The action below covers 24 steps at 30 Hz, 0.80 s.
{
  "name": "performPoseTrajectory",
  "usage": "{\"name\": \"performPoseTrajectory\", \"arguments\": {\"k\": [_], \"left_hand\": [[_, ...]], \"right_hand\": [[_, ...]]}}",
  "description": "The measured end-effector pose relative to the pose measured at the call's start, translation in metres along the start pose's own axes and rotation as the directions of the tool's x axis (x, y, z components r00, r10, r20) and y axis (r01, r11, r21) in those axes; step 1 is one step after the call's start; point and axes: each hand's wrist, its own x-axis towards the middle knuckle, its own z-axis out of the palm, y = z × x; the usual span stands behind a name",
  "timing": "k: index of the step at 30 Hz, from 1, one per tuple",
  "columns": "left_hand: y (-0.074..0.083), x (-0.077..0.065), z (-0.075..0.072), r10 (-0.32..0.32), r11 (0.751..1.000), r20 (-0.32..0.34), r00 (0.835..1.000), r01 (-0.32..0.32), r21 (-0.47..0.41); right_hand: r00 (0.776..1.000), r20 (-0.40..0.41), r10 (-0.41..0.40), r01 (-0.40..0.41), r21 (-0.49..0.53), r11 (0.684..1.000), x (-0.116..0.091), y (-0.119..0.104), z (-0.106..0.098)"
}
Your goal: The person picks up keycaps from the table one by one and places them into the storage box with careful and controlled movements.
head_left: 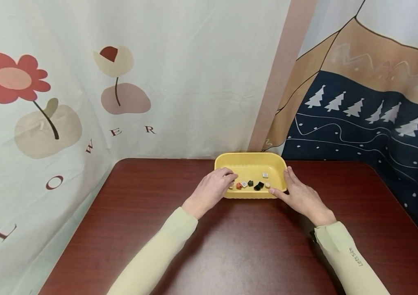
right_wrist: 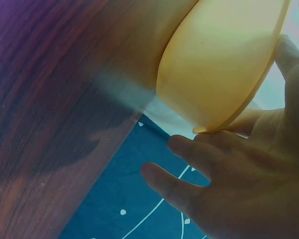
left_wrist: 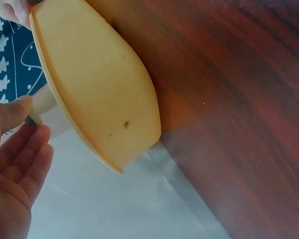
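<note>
A shallow yellow plastic tray (head_left: pixel 256 196) sits at the back edge of the table. My left hand (head_left: pixel 214 186) is over the tray's left end. In the left wrist view its thumb and fingers pinch a small pale-green piece with a dark edge (left_wrist: pixel 35 116), too small to name. My right hand (head_left: pixel 303 198) rests on the tray's right near corner, thumb on the near rim, straight fingers along the right side. In the tray lie a red piece (head_left: pixel 239 186), a dark green piece (head_left: pixel 251 183), black pieces (head_left: pixel 258 186), a cream piece (head_left: pixel 267 185) and white square pieces (head_left: pixel 265 175).
The dark red-brown wooden table (head_left: pixel 246 250) extends in front of the tray and to both sides. Behind it hangs a pale curtain (head_left: pixel 194 82) with printed flowers and letters. A dark blue printed cloth (head_left: pixel 341 135) with white trees hangs at the right.
</note>
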Motion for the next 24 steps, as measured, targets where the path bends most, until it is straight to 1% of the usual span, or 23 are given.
{"name": "performPoseTrajectory", "arguments": {"k": [9,13,18,22,24], "left_hand": [[-0.005,0.012,0.004,-0.075,0.997,0.074,0.995,0.073,0.024],[-0.007,0.016,0.007,-0.093,0.992,0.121,0.988,0.082,0.091],[-0.010,0.021,0.012,-0.124,0.979,0.168,0.978,0.092,0.184],[-0.012,0.025,0.016,-0.139,0.969,0.188,0.972,0.095,0.227],[-0.013,0.027,0.017,-0.139,0.966,0.189,0.972,0.091,0.242]], "right_hand": [[1.000,-0.003,-0.001,0.001,0.002,1.000,0.000,0.000,0.000],[1.000,-0.009,-0.004,0.004,0.005,1.000,0.000,0.000,0.001],[1.000,-0.010,-0.006,0.006,0.007,1.000,0.000,0.001,0.001],[1.000,-0.008,-0.005,0.005,0.008,1.000,-0.001,0.001,0.001],[1.000,-0.006,-0.004,0.005,0.009,1.000,-0.001,0.001,0.000]]}}
